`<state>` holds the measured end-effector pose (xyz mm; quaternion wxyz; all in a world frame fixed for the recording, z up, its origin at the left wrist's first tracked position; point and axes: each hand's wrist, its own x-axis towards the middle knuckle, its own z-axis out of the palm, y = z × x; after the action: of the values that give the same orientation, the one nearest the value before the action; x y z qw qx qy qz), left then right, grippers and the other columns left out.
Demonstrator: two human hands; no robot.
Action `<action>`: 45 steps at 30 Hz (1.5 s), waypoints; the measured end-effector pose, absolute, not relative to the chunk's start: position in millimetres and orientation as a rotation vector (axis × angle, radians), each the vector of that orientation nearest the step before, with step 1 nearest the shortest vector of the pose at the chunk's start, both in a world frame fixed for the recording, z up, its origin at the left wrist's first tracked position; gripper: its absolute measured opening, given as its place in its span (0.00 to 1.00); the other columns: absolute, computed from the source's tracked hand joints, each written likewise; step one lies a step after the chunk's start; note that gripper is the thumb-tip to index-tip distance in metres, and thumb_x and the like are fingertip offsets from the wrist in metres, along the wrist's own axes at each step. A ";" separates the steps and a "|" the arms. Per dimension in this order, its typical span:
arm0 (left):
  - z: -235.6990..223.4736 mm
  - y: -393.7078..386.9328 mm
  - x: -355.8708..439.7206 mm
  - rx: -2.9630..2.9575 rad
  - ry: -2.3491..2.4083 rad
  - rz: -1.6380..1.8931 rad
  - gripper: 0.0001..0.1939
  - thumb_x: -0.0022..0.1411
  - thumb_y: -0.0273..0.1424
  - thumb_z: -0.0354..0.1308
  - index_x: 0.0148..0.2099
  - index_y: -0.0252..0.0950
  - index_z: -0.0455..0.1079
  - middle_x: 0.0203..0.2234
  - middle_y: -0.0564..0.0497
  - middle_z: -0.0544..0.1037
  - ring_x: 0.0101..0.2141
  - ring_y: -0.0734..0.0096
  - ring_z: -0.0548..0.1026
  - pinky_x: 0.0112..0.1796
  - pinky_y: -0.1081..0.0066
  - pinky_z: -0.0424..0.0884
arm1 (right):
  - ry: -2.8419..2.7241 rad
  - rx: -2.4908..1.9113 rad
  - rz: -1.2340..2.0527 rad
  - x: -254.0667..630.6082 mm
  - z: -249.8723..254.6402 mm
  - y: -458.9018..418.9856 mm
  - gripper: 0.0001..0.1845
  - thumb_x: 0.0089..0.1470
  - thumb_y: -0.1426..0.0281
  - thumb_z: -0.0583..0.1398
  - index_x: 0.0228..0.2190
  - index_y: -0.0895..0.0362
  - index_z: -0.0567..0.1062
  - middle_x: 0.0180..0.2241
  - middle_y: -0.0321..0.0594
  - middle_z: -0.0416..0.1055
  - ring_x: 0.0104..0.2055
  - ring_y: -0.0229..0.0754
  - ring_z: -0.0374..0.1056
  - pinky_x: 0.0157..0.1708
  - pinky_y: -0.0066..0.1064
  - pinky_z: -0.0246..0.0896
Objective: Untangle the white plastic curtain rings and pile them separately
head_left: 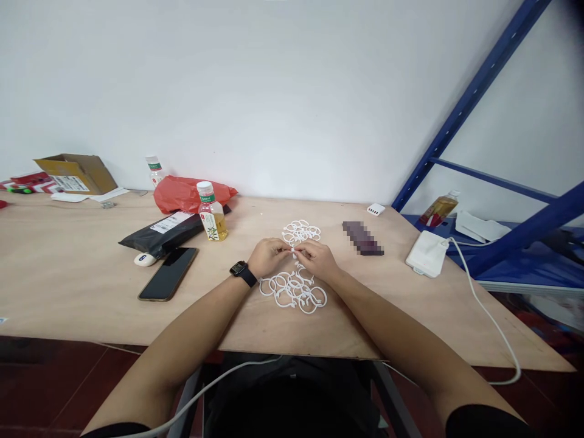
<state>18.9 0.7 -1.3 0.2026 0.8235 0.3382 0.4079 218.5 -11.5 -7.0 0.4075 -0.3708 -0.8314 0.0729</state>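
My left hand (268, 255) and my right hand (318, 258) meet at the middle of the wooden table (82, 286), fingers pinched together on a small white plastic ring (294, 249). A black watch (242, 272) sits on my left wrist. A heap of white rings (294, 291) lies just below my hands, nearer to me. A second, smaller heap of white rings (300, 232) lies just beyond my fingers.
A black phone (168, 274), a white mouse (145, 259), a black parcel (164, 233), a tea bottle (212, 212) and a red bag (182, 192) lie left. A cardboard box (75, 172) stands far left. A white power bank (427, 253) with cable and a blue rack (502, 182) are right.
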 end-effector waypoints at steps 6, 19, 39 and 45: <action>1.7 -2.7 22.1 2.278 0.891 1.145 0.09 0.64 0.31 0.57 0.41 0.37 0.79 0.37 0.46 0.81 0.37 0.67 0.77 0.42 0.68 0.71 | -2.037 -1.000 0.183 218.4 -7.7 -12.2 0.07 0.57 0.67 0.58 0.32 0.53 0.77 0.30 0.40 0.75 0.33 0.42 0.70 0.38 0.34 0.65; 6.5 -4.7 22.8 2.376 0.990 1.152 0.09 0.64 0.32 0.57 0.36 0.36 0.78 0.34 0.46 0.82 0.36 0.66 0.77 0.42 0.67 0.69 | -2.022 -0.994 0.140 215.5 -5.6 -17.5 0.10 0.59 0.66 0.57 0.31 0.53 0.77 0.28 0.41 0.74 0.32 0.42 0.69 0.35 0.33 0.64; 3.5 -5.2 24.1 2.287 1.110 1.195 0.08 0.62 0.33 0.59 0.39 0.36 0.77 0.32 0.49 0.80 0.30 0.71 0.74 0.36 0.70 0.69 | -2.062 -1.208 -0.102 238.5 -10.1 10.5 0.16 0.61 0.71 0.54 0.48 0.52 0.75 0.44 0.44 0.76 0.47 0.48 0.70 0.47 0.38 0.64; 4.7 -7.0 22.6 2.330 1.086 1.043 0.07 0.62 0.32 0.58 0.38 0.36 0.78 0.32 0.49 0.81 0.30 0.70 0.75 0.35 0.71 0.69 | -2.322 -1.074 0.222 246.7 -8.6 -0.7 0.16 0.56 0.75 0.57 0.44 0.51 0.78 0.41 0.40 0.76 0.42 0.43 0.71 0.42 0.33 0.65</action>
<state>22.6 -7.0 4.7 0.1827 0.8258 0.3848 0.3695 246.7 -0.7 -8.6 0.2831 -0.4011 -0.8672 0.0830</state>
